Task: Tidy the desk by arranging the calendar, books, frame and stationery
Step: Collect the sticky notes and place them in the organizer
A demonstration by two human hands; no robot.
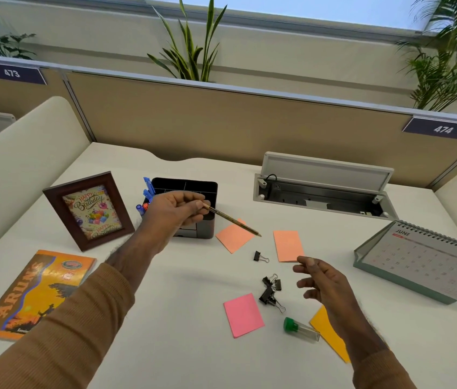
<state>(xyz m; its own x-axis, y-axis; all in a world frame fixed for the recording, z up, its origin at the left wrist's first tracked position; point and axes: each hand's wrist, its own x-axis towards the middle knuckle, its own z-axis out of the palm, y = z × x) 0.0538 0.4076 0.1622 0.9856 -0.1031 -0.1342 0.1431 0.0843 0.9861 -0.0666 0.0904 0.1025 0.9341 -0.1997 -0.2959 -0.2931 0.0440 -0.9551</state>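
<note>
**Pencil on its way to the organiser**

Near the bench's left edge lies an orange notebook (35, 293), and behind it the birthday frame (90, 210) stands propped, facing the person. The left hand (175, 210) has its fingers (198, 204) closed on a pencil (233, 220), held just over the black organiser (191, 203), probably to drop it beside the blue pens (146, 192). Loose sticky notes (243, 314) and binder clips (271, 290) wait mid-bench. The right hand (325, 287) hovers above them, fingers apart and empty, likely reaching next. The calendar (423, 259) stands at the right edge.
</note>
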